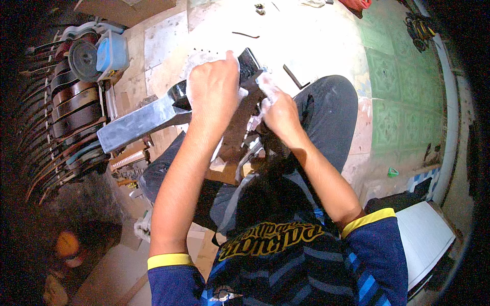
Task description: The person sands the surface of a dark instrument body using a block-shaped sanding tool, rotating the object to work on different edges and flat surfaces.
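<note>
Floor (326, 46), 1: pale and brightly lit at centre, with green patterned tiles (385, 120) along the right. Row of curved dark pieces (71, 115), 1: ranged down the room's left side. Long grey-and-black piece (140, 125), 1: above the seated person's folded legs; long axis slanted, dull grey end pointing near-left, glossy black end far-right. Hands, 2: left hand (214, 84) closed around the middle; right hand (280, 109) at the black end, its grip impossible to tell. Dark flat bar (295, 76), 1: on the floor beyond the right knee.
</note>
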Tool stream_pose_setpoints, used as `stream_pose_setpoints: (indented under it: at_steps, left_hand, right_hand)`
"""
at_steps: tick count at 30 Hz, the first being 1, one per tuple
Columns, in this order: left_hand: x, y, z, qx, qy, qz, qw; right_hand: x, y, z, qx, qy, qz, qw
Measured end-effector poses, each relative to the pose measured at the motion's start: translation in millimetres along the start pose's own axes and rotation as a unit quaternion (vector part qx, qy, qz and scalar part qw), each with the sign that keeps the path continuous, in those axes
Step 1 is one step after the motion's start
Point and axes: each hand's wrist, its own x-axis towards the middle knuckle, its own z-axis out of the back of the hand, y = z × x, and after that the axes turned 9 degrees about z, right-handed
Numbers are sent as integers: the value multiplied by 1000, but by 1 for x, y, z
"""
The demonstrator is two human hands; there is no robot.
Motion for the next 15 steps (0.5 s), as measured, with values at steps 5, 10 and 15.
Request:
stream_pose_setpoints:
  at_steps: [5, 10, 15]
  left_hand:
    - [-1, -5, 2, 8, 6, 7, 1000]
    - [-4, -5, 6, -9, 20, 3, 1000]
    - [-4, -4, 3, -4, 6, 1, 1000]
  right_hand:
    - [-2, 3, 2, 3, 12, -74, 997]
    - [-9, 20, 1, 7, -3, -4, 1000]
    - [8, 11, 6, -7, 69, -97, 993]
